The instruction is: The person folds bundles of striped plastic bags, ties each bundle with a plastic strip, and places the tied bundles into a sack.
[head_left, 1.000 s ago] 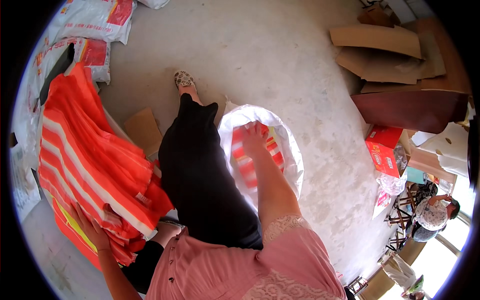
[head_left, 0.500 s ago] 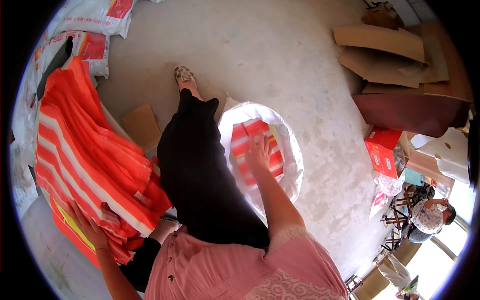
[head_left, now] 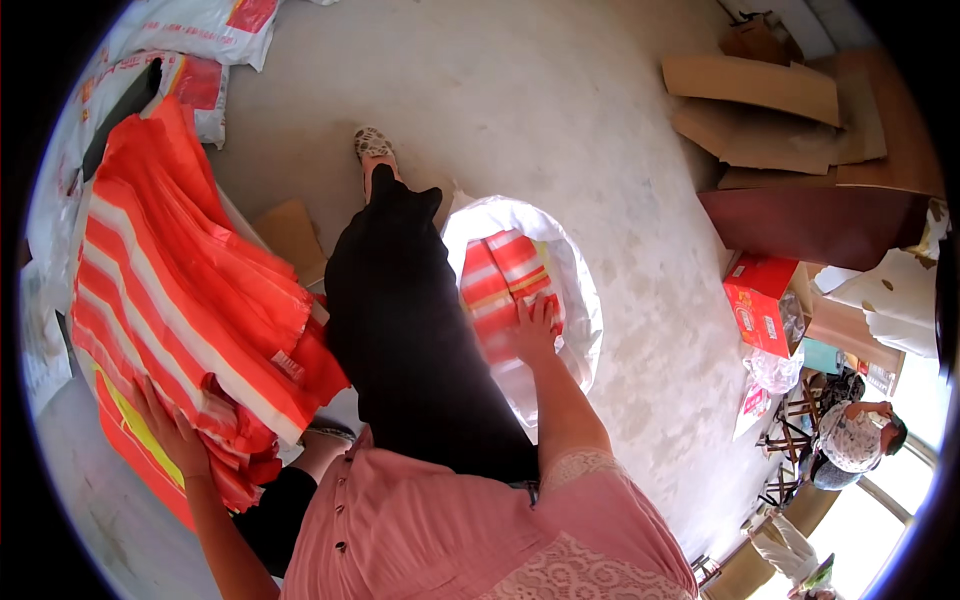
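My left hand [head_left: 174, 438] lies flat with fingers out on a pile of orange-red striped fabric [head_left: 170, 270] at the left, where a yellow band shows beside the wrist. The pile has white stripes and slopes down toward me. Inside an open white sack [head_left: 578, 290], right of my black-trousered leg, my right hand [head_left: 535, 328] rests with fingers spread on folded striped fabric pieces [head_left: 490, 285]. These pieces are red and white with thin yellow bands. Neither hand grips anything.
Stuffed white sacks [head_left: 190, 30] with red print are stacked at the far left. A cardboard piece [head_left: 288, 238] lies beside the pile. To the right are a brown cabinet [head_left: 815, 222] topped with cardboard flaps, a red carton [head_left: 762, 300], and a seated person [head_left: 852, 437] farther off.
My right hand has shifted down toward the near part of the sack, uncovering more of the folded pieces. My left hand stays on the pile, and the view has shifted slightly.
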Demonstrator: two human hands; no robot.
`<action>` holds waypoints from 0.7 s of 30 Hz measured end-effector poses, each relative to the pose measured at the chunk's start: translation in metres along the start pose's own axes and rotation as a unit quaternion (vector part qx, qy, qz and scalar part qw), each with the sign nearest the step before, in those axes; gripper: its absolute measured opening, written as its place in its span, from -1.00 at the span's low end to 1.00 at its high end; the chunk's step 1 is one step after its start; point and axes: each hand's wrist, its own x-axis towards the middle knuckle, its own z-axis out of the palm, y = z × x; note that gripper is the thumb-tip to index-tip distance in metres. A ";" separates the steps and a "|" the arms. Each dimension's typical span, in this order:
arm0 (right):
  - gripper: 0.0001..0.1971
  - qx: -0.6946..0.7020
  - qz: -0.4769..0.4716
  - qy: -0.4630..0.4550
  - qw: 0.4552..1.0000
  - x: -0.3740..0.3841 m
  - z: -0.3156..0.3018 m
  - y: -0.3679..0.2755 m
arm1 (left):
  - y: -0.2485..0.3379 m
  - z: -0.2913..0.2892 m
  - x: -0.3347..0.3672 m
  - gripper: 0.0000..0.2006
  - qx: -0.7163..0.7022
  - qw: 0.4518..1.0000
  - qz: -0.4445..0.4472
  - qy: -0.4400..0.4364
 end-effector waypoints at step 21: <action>-0.43 0.125 -0.102 0.127 0.979 0.038 0.008 0.042 | 0.042 -0.003 0.008 -0.35 -0.071 0.996 -0.050 0.003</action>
